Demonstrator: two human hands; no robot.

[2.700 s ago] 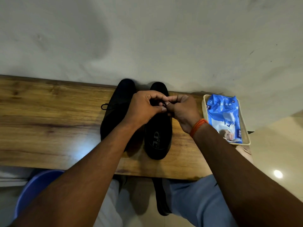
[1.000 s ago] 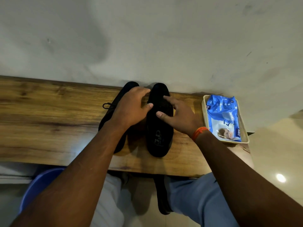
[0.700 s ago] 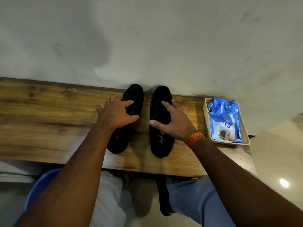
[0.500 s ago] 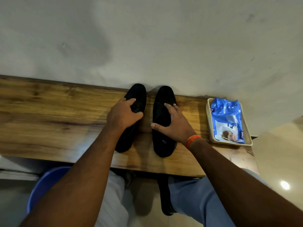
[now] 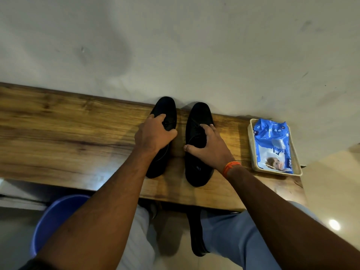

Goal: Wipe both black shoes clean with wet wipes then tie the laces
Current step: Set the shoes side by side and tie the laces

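Left hand (image 5: 153,134) cups the left shoe (image 5: 162,137), right hand (image 5: 209,146) clasps the right shoe (image 5: 197,145).
Both matte black, round-toed shoes sit side by side at frame centre on the grained wooden table (image 5: 68,137); the glossy blue wipes pack (image 5: 272,145) lies in a cream tray (image 5: 251,145) at right.

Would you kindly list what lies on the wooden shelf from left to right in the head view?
Left shoe under the left hand → right shoe under the right hand → wet wipes pack in its tray.
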